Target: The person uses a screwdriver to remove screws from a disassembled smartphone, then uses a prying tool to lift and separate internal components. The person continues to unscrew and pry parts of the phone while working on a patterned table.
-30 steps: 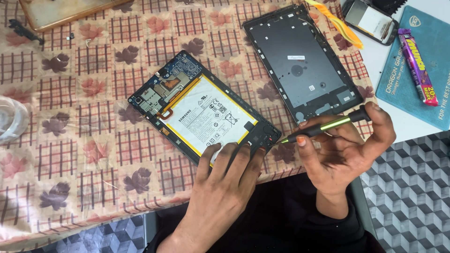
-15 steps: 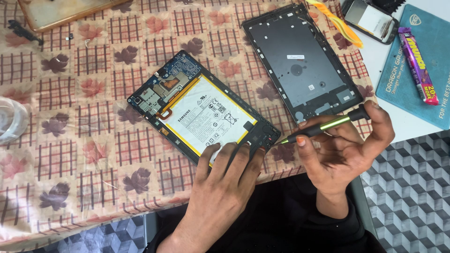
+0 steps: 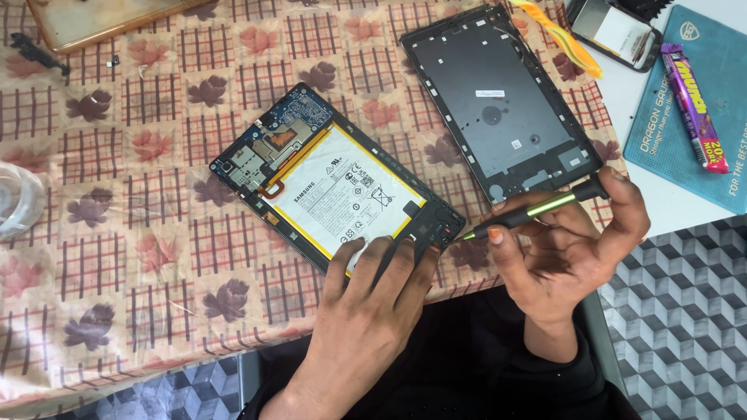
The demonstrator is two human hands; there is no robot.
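An opened tablet (image 3: 334, 183) lies at an angle on the patterned tablecloth, its white battery and blue circuit board showing. My left hand (image 3: 366, 303) rests flat on the tablet's near end, fingers spread over the battery's lower edge. My right hand (image 3: 564, 241) grips a thin black and green screwdriver (image 3: 537, 210). Its tip touches the tablet's lower right corner. The tablet's dark back cover (image 3: 502, 101) lies inside up just beyond my right hand.
A teal work mat (image 3: 692, 148) at the far right carries a purple candy bar (image 3: 692, 105). A phone (image 3: 615, 31) and an orange pry tool (image 3: 556, 31) lie at the top right. A wooden-framed panel (image 3: 101, 19) sits at the top left, a clear plastic roll (image 3: 15, 202) at the left edge.
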